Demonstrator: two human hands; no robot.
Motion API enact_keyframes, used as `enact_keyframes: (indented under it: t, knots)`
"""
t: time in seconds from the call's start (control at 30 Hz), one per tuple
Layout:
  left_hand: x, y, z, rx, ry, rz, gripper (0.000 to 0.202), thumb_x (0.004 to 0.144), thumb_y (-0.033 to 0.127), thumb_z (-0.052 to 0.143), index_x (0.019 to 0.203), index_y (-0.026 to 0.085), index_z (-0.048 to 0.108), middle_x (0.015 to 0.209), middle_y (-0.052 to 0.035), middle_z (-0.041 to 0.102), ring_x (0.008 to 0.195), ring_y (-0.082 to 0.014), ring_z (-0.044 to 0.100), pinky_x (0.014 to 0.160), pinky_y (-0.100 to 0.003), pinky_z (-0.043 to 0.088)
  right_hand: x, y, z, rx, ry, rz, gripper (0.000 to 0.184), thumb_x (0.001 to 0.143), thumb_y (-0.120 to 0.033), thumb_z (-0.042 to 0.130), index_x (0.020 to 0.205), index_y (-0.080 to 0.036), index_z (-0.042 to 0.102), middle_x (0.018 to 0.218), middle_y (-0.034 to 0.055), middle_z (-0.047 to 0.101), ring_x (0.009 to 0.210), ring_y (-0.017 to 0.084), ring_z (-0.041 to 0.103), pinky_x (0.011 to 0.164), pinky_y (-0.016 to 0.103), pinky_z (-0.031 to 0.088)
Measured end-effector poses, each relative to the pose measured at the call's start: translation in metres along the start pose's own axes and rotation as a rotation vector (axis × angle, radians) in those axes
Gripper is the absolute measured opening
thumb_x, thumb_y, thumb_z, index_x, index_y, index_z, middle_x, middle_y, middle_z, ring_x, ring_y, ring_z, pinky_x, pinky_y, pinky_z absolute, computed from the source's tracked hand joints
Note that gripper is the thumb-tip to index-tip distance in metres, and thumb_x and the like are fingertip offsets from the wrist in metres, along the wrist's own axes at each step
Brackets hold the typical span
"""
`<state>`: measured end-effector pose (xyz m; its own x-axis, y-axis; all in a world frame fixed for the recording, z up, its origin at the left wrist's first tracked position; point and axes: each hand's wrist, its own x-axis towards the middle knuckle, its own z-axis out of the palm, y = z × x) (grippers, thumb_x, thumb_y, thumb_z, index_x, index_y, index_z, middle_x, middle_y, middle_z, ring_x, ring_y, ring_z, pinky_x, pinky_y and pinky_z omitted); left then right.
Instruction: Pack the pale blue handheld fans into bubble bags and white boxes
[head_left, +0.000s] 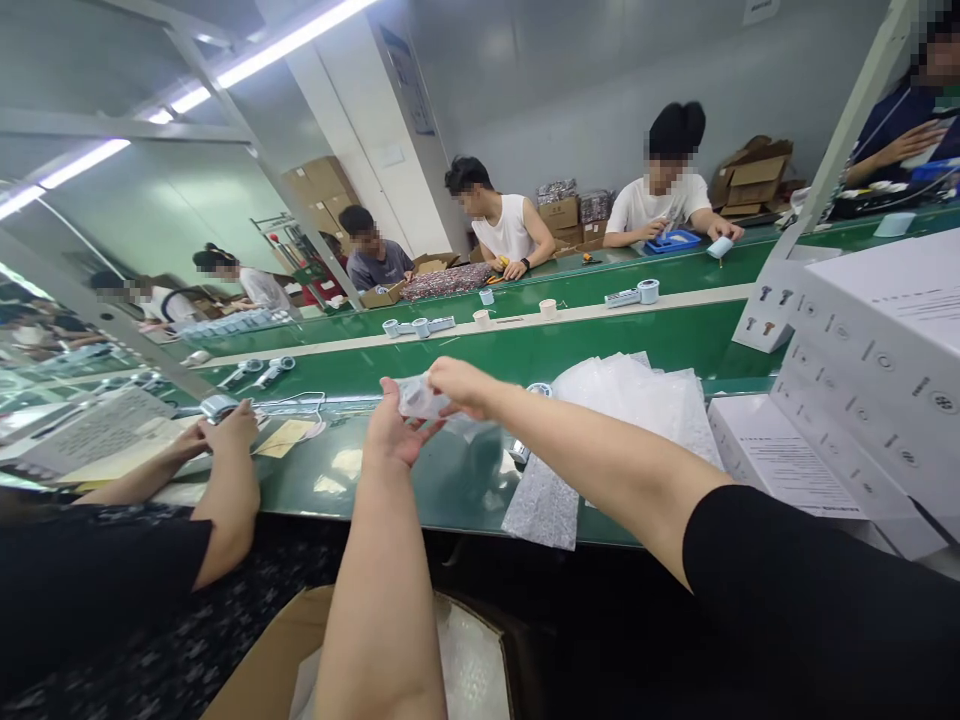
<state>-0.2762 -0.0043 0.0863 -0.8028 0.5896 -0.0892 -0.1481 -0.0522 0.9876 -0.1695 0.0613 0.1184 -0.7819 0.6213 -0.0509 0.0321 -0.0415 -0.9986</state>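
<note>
In front of me, above the near edge of the green bench, both my hands are on a translucent plastic bag point(421, 397). My left hand point(392, 430) cups it from the left, thumb up and fingers reaching under it. The fingers of my right hand point(461, 385) are closed on the bag's right side. Whether something is inside the bag cannot be made out. A pile of bubble-wrap bags point(622, 400) lies to the right, partly behind my right forearm. Beside the pile, a pale handheld device point(519, 452) is mostly hidden by that forearm.
White printed boxes point(885, 370) are stacked at the right. Left of me, a co-worker's hands point(225, 425) hold a light-blue device. Similar handheld devices point(634, 293) and small cups lie along the green conveyor point(675, 330). An open carton point(270, 650) stands below the bench edge.
</note>
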Motion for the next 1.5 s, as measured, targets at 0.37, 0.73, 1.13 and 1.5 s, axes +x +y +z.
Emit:
enact_keyframes:
  t: [0.37, 0.73, 1.13, 1.5]
  knots:
    - [-0.030, -0.090, -0.047, 0.419, 0.118, 0.211, 0.029, 0.057, 0.013, 0.066, 0.081, 0.018, 0.051, 0.076, -0.0050, 0.057, 0.085, -0.0310, 0.063, 0.082, -0.056, 0.049, -0.160, 0.108, -0.022, -0.892, 0.030, -0.036, 0.055, 0.065, -0.047, 0.076, 0.104, -0.014, 0.057, 0.101, 0.0178, 0.058, 0.090, 0.037, 0.058, 0.077, 0.048, 0.048]
    - [-0.055, -0.100, 0.060, 0.872, -0.359, 0.275, 0.022, 0.056, 0.033, 0.074, 0.055, 0.020, 0.057, 0.060, -0.0082, 0.064, 0.076, -0.0298, 0.066, 0.076, -0.037, 0.050, -0.164, 0.147, -0.053, -0.786, 0.033, -0.210, 0.009, 0.078, -0.016, 0.063, 0.087, -0.017, 0.064, 0.089, 0.0082, 0.065, 0.091, 0.025, 0.059, 0.087, 0.038, 0.047]
    - [-0.130, -0.062, 0.005, 0.624, -0.555, 0.378, 0.039, 0.083, 0.052, 0.054, 0.097, 0.018, 0.068, 0.086, -0.0064, 0.071, 0.071, -0.0202, 0.066, 0.068, -0.032, 0.053, -0.124, 0.101, -0.070, 0.747, 0.253, 0.017, 0.029, 0.082, -0.040, 0.065, 0.098, -0.018, 0.057, 0.087, 0.0037, 0.065, 0.072, 0.014, 0.062, 0.070, 0.028, 0.055]
    - [-0.082, -0.111, -0.018, 1.106, -0.925, 0.750, 0.029, 0.077, 0.012, 0.056, 0.100, 0.023, 0.070, 0.112, -0.0106, 0.067, 0.108, -0.0264, 0.058, 0.096, -0.041, 0.044, -0.200, 0.112, -0.093, 0.790, -0.202, 0.131, 0.045, 0.070, -0.028, 0.079, 0.105, -0.014, 0.054, 0.084, 0.0055, 0.064, 0.072, 0.018, 0.066, 0.050, 0.027, 0.058]
